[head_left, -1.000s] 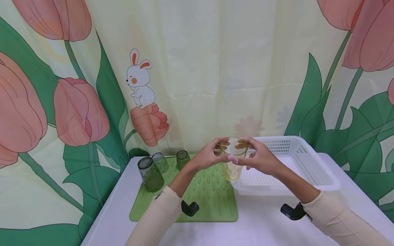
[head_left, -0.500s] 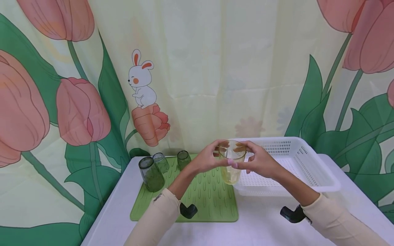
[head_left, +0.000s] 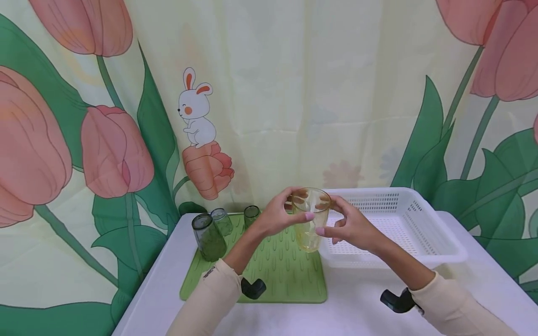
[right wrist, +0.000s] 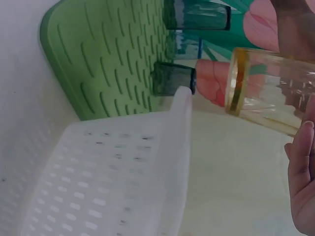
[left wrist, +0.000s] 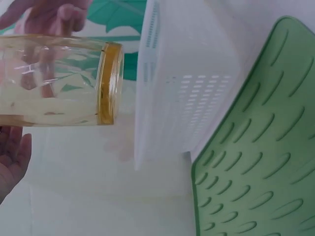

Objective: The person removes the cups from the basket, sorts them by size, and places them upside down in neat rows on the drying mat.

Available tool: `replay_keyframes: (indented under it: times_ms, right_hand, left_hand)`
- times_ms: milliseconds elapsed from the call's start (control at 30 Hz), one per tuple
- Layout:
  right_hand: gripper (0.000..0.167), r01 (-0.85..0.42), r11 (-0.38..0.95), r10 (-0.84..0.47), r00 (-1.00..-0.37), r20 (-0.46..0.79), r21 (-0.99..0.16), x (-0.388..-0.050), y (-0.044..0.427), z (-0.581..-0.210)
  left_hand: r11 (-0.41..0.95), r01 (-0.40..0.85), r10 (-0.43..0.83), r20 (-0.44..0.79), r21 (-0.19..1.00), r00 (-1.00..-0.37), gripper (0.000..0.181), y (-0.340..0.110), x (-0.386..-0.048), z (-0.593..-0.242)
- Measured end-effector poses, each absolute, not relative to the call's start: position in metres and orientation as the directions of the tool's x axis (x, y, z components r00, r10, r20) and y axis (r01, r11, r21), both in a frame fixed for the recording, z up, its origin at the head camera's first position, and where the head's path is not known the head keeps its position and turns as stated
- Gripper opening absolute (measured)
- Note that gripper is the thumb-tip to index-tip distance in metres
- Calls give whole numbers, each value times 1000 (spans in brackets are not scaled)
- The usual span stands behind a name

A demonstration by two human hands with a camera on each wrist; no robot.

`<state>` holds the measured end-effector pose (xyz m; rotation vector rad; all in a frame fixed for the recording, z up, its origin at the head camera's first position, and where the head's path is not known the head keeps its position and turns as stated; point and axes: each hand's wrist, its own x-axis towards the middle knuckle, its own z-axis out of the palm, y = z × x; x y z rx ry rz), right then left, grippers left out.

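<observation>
A clear yellow drinking glass is held in the air by both hands, over the gap between the green mat and the white basket. My left hand grips its left side, thumb across the front near the rim. From the right side my right hand pinches it, thumb lower on the front. The glass spans the upper left of the left wrist view, its thick amber base showing. In the right wrist view, part of the right hand lies against the glass.
On the mat's left and back stand a tall dark green glass, a bluish glass and a small dark glass. A white cloth covers the table. Behind it hangs a tulip-patterned curtain.
Both hands have carried the yellow glass slightly left, toward the mat. The thumbs, close together before, are now apart, with the right thumb lower. The glasses on the mat stay put.
</observation>
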<state>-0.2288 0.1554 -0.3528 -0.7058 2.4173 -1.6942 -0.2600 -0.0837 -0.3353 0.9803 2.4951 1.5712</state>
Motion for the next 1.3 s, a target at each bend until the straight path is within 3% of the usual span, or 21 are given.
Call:
replay_keyframes:
  times_ms: [400,733,1000,1300]
  right_hand:
    - [76,-266,199,-463,-874,149,-943,-222,151,-384]
    - [86,-237,159,-515,-848,125,-958,-212,135,-412]
    - [75,-261,80,-564,-807,172,-962,-207,127,-423]
    - [67,-278,41,-519,-826,218,-960,-205,130,-427]
  left_hand:
    - [279,511,522,318,813,-792,79,-91,-246,-322]
    - [259,548,536,354,795,-767,76,-91,-231,-309]
    - [256,558,547,358,789,-757,82,-95,-225,-306]
    - [260,556,554,349,790,-755,92,-98,-228,-308]
